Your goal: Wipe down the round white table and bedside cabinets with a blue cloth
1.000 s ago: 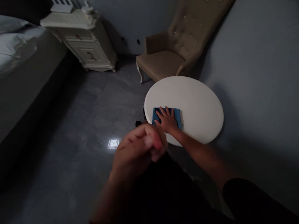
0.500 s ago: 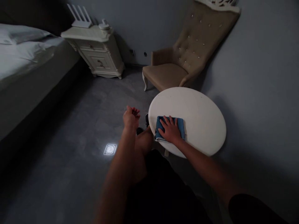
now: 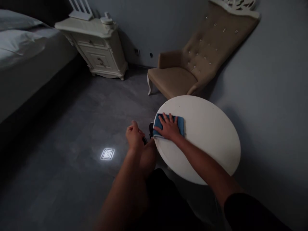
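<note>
My right hand [image 3: 168, 129] lies flat, fingers spread, on a folded blue cloth [image 3: 180, 124] at the left edge of a round white table [image 3: 207, 138]. The hand presses the cloth against the tabletop. My left hand [image 3: 133, 136] hangs in the air just left of the table's edge, above my knee, with the fingers curled in loosely and nothing in them.
A beige tufted armchair [image 3: 190, 69] stands behind the table against the grey wall. A cream bedside cabinet [image 3: 96, 48] sits at the back left, next to a bed [image 3: 21, 64]. A small bright square of light [image 3: 107, 154] lies on the grey floor.
My left hand dropped from close to the camera down beside the table edge. My right hand slid the blue cloth toward the table's left rim. The view shifted slightly.
</note>
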`<state>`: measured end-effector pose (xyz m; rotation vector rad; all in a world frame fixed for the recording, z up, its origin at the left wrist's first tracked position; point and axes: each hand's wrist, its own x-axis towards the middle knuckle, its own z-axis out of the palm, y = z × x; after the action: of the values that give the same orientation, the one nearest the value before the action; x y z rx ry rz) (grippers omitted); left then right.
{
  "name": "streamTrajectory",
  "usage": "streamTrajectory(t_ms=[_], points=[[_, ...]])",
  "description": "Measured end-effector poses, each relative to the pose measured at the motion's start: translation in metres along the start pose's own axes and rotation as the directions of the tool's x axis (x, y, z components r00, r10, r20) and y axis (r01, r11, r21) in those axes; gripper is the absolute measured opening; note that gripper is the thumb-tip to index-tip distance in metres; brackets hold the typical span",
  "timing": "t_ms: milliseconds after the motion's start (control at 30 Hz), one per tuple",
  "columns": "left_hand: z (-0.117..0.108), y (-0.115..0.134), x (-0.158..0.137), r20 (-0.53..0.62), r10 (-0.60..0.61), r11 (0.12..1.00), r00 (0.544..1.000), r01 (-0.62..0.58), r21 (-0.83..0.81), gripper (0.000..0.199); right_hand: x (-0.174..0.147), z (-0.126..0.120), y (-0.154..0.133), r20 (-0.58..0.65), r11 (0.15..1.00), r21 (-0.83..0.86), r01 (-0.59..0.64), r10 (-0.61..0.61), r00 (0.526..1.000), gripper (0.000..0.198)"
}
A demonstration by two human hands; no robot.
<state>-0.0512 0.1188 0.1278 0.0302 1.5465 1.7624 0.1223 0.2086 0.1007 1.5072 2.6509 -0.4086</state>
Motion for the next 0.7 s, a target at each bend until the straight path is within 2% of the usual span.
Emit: streamTrajectory(t_ms=[100, 200, 267, 367, 467, 533, 600, 700], points=[[0.002, 0.002, 0.009, 0.003, -0.053, 0.998, 0.999, 0.053, -0.043, 0.047, 0.073, -0.019, 0.034, -0.026, 0.993, -0.032, -0.115, 0.115, 0.993, 0.093], [0.002, 0.007, 0.024, -0.019, -0.05, 0.997, 0.999, 0.048, -0.068, 0.027, 0.13, -0.035, 0.064, -0.045, 0.968, -0.06, -0.243, 0.24, 0.97, 0.092], [0.001, 0.009, 0.034, -0.03, -0.059, 0.997, 0.998, 0.057, -0.05, 0.016, 0.152, -0.039, 0.077, -0.057, 0.95, -0.066, -0.306, 0.303, 0.951, 0.092], [-0.002, 0.008, 0.045, -0.026, -0.081, 0.997, 0.996, 0.081, -0.022, 0.021, 0.162, -0.04, 0.083, -0.067, 0.94, -0.067, -0.334, 0.33, 0.942, 0.093], [-0.003, 0.004, 0.047, -0.001, -0.07, 0.997, 0.998, 0.07, 0.027, 0.025, 0.146, -0.038, 0.072, -0.082, 0.947, -0.063, -0.314, 0.309, 0.947, 0.09], [-0.002, 0.001, 0.046, 0.015, -0.055, 0.995, 0.998, 0.054, 0.079, 0.027, 0.121, -0.035, 0.059, -0.096, 0.958, -0.059, -0.281, 0.275, 0.957, 0.087], [-0.001, -0.004, 0.045, 0.041, -0.032, 0.99, 0.999, 0.026, 0.136, 0.03, 0.082, -0.03, 0.044, -0.103, 0.974, -0.058, -0.22, 0.213, 0.971, 0.085], [0.002, -0.015, 0.042, 0.087, 0.002, 0.974, 0.996, -0.022, 0.227, 0.034, 0.0, -0.014, 0.027, -0.086, 0.992, -0.074, -0.101, 0.095, 0.992, 0.083]])
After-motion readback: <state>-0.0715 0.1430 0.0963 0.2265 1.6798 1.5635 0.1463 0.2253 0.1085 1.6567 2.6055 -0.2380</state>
